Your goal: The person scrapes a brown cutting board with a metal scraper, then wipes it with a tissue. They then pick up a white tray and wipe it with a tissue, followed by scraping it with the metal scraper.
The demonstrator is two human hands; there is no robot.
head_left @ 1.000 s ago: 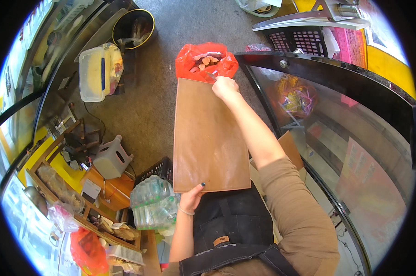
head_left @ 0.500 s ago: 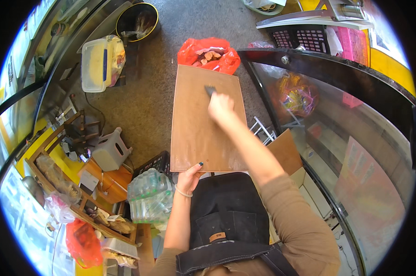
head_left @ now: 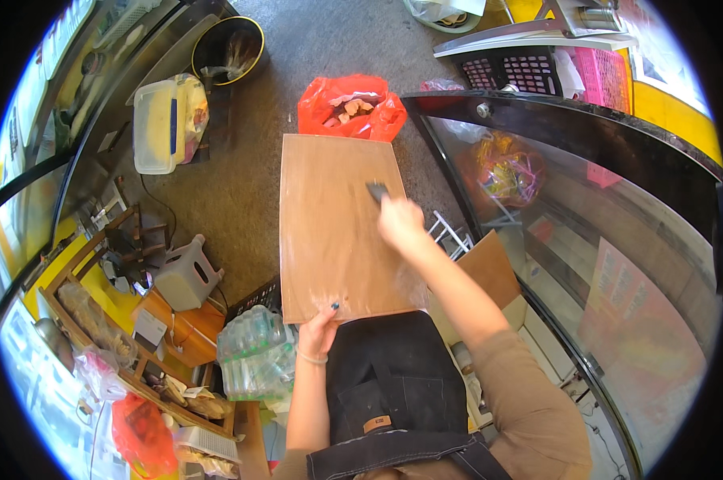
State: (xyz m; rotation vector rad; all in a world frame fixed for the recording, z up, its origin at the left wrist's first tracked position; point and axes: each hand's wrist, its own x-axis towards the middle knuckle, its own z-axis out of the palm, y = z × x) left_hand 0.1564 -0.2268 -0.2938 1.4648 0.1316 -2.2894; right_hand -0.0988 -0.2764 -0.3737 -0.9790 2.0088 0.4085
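A flat brown wooden board [head_left: 337, 232] with whitish smears near its lower end is held out in front of my apron. My left hand [head_left: 319, 330] grips its near edge, thumb on top and the other fingers underneath. My right hand [head_left: 401, 222] is closed round a small dark brush [head_left: 377, 191], whose tip meets the board's surface right of the middle. Most of the brush handle is hidden in my fist. Just past the board's far edge, an open red plastic bag [head_left: 350, 106] holds pinkish-brown pieces that I cannot identify.
A glass door with a black frame [head_left: 569, 120] stands at the right. To the left are a black bin [head_left: 229, 52], a lidded plastic box [head_left: 155, 128], a grey stool [head_left: 187, 274] and a pack of plastic bottles [head_left: 257, 352]. A brown panel [head_left: 487, 270] leans beside my right forearm.
The brush in my right hand has moved nearer to me and toward the board's right edge. The board has come slightly closer and to the left. My left hand keeps its grip.
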